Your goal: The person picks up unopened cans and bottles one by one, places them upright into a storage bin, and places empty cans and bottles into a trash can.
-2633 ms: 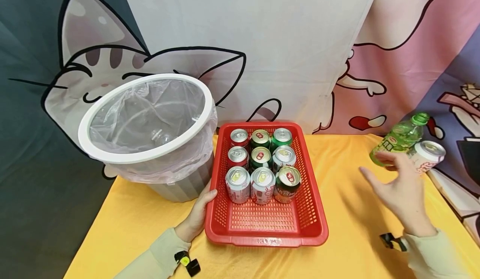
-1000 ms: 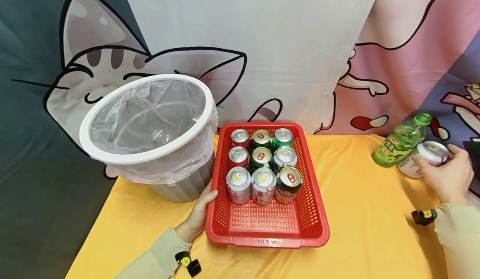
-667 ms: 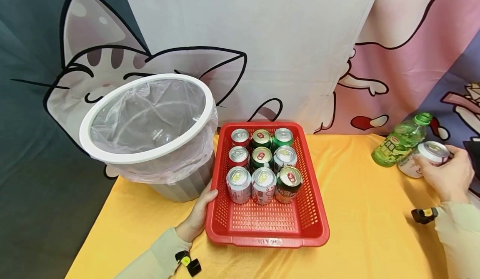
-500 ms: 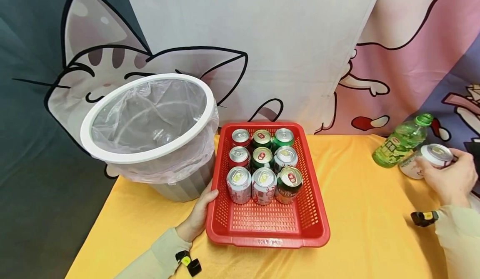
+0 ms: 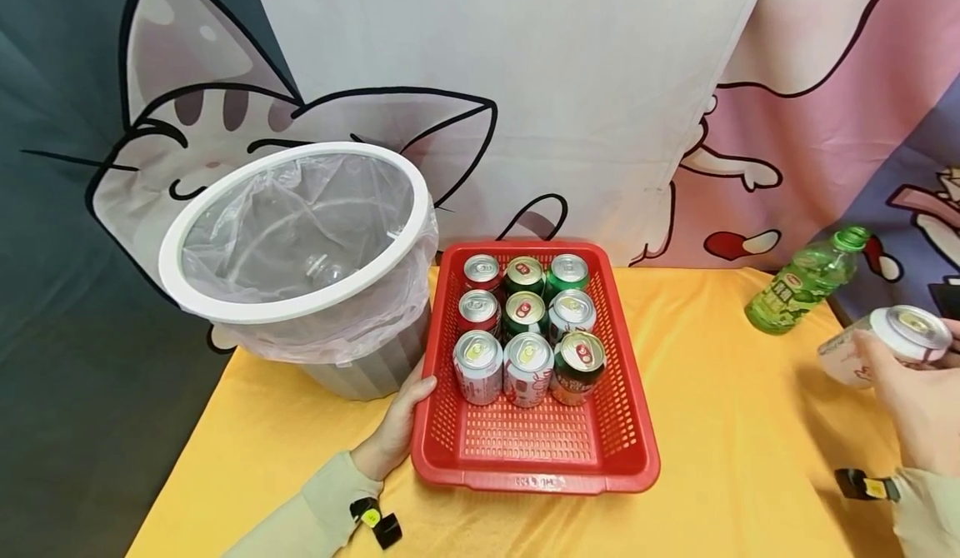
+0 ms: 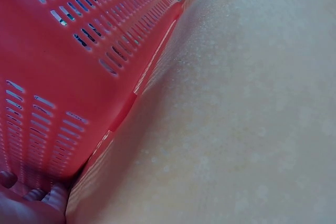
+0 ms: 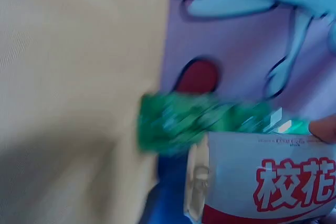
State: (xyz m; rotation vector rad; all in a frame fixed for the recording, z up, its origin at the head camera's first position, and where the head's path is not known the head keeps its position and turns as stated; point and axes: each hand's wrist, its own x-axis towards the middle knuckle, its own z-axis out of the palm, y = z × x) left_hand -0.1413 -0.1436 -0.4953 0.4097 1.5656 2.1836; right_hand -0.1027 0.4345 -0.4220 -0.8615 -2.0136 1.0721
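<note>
A white drink can (image 5: pixel 843 360) with red lettering is tilted over at the far right. My right hand (image 5: pixel 921 408) holds it, with thumb and fingers on opposite sides. In the right wrist view the same can (image 7: pixel 262 177) shows large red characters and its metal end. On the left rim of a red perforated basket (image 5: pixel 536 483) my left hand (image 5: pixel 392 437) keeps a grip, thumb over the edge. Fingertips (image 6: pixel 39 203) show against the basket's side in the left wrist view. Several upright cans (image 5: pixel 527 358) stand in rows inside the basket, its near end holding none.
A green plastic bottle (image 5: pixel 798 287) without a cap leans at the back right. Left of the basket, a grey bin (image 5: pixel 375 375) with a white rim and plastic liner has a clear bottle (image 5: pixel 324 271) inside. Yellow cloth (image 5: pixel 720 425) covers the table before a printed backdrop.
My right hand first reached over the bottle and can, then took hold of the can. It has since drawn the can toward me and right, away from the bottle. The left hand stayed put.
</note>
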